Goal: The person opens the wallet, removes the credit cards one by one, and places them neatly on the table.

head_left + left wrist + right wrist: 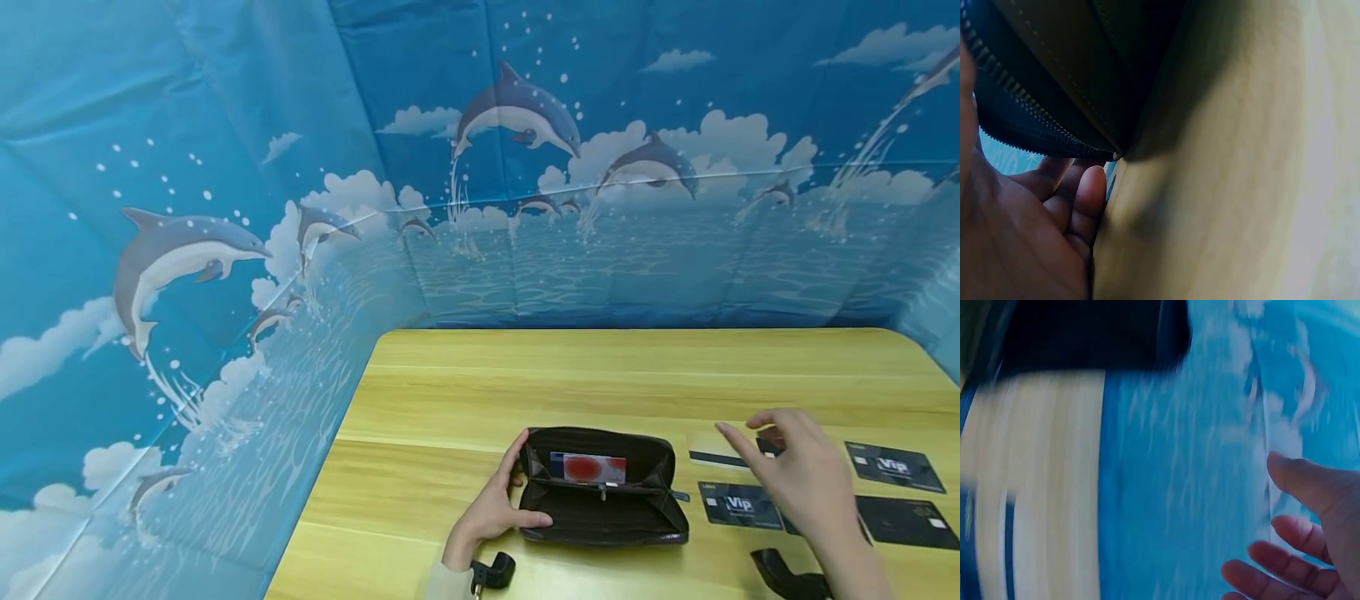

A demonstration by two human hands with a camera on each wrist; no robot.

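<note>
A black zip wallet lies spread wide on the table, and a card with a red oval stands in its inner pocket. My left hand grips the wallet's left end, thumb on the lower flap, fingers around the upper one. The left wrist view shows curled fingers beside the wallet's zip edge. Above the cards right of the wallet hovers my right hand, fingers loosely bent and thumb apart. Nothing is between its fingers in the right wrist view. Part of a dark Vip card shows beside it.
A pale card with a black stripe lies behind the Vip card, partly hidden by the right hand. Farther right are another Vip card and a black card. The wooden table ends at a blue dolphin-print curtain.
</note>
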